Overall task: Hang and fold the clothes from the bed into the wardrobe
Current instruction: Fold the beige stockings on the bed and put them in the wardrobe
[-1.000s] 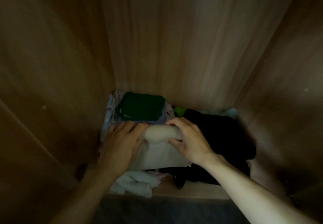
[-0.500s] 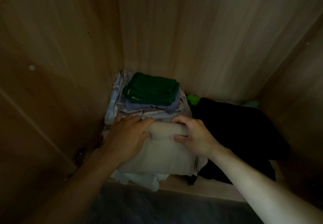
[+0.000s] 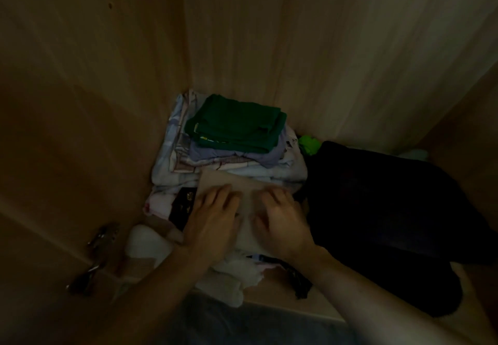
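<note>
Beige garment (image 3: 226, 184) under left hand (image 3: 213, 220), right hand (image 3: 283, 223), fingers (image 3: 223, 193) flat.

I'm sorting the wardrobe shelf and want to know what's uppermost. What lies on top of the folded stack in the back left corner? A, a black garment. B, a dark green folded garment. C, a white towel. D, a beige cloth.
B: the dark green folded garment lies uppermost there, directly over a lilac garment.
</note>
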A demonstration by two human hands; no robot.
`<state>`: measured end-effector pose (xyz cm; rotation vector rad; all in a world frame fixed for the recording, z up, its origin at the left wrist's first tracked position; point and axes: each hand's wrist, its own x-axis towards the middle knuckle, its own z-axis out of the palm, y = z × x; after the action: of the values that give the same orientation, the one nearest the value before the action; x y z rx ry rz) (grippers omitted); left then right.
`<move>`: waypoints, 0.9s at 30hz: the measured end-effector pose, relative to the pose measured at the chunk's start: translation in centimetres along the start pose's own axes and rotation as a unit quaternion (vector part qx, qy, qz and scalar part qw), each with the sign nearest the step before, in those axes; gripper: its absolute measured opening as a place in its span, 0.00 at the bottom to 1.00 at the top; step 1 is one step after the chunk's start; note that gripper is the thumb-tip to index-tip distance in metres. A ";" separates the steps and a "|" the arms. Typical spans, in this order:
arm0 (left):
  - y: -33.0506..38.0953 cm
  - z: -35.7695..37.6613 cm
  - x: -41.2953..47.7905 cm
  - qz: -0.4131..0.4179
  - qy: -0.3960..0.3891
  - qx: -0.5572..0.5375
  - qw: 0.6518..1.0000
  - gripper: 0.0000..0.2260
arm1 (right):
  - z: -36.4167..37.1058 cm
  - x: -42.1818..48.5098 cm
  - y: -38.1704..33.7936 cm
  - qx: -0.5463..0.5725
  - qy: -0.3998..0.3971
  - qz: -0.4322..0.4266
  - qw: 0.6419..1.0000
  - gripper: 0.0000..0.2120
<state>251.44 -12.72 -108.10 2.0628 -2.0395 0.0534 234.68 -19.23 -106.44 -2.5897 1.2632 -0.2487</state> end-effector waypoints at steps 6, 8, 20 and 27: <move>-1.4 1.9 -0.9 -0.002 -0.013 -0.021 1.000 0.26 | 2.7 -1.1 0.4 0.001 0.005 -0.003 1.000 0.31; -1.9 2.9 -0.9 -0.005 -0.025 -0.033 0.999 0.27 | 3.8 -1.2 0.7 -0.005 0.008 -0.005 1.000 0.32; -0.1 -1.8 -1.9 -0.019 -0.141 -0.013 0.990 0.37 | -0.9 -2.9 -0.9 0.045 -0.091 0.020 0.995 0.34; 5.6 -21.9 -4.5 0.032 -0.143 0.011 0.989 0.30 | -20.7 -8.9 -5.6 0.061 -0.059 0.039 0.996 0.34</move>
<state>248.89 -4.03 -86.86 2.1210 -2.2790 -0.2212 228.07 -11.87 -85.41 -2.4093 1.2618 -0.1510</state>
